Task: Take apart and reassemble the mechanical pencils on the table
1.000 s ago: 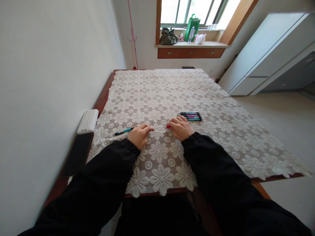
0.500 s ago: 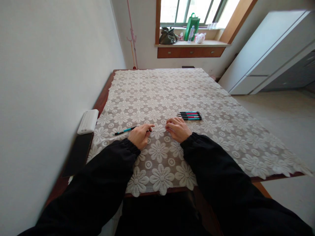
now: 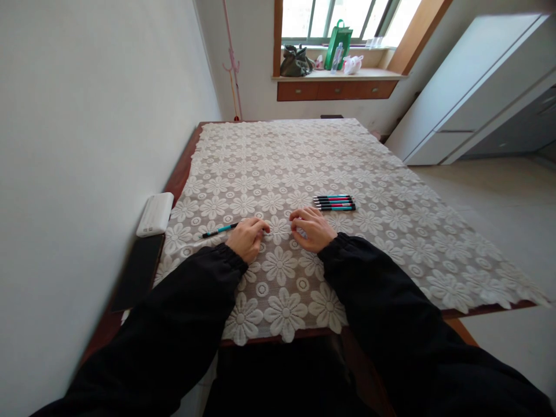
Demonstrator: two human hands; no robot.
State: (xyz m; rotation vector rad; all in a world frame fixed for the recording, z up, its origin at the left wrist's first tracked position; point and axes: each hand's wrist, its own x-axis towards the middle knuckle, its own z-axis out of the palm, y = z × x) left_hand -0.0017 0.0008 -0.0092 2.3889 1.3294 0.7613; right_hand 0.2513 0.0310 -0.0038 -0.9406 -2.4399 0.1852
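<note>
1. Teal pen (image 3: 219, 230) lies left of centre on the lace-covered surface (image 3: 391, 243); we keep its barrel flat so it cannot roll.
2. Our left hand (image 3: 248, 237) is curled over the pen's near end, fingers pinching it; a firm, low grip seems best.
3. Our right hand (image 3: 313, 227) sits just right of centre, fingers bent down at the cloth; we cannot tell whether it grips any small part, so we would bring it in straight along the barrel's line.
4. Four more pens (image 3: 334, 202) lie in a neat row to the upper right, just beyond that hand, best left undisturbed.
</note>
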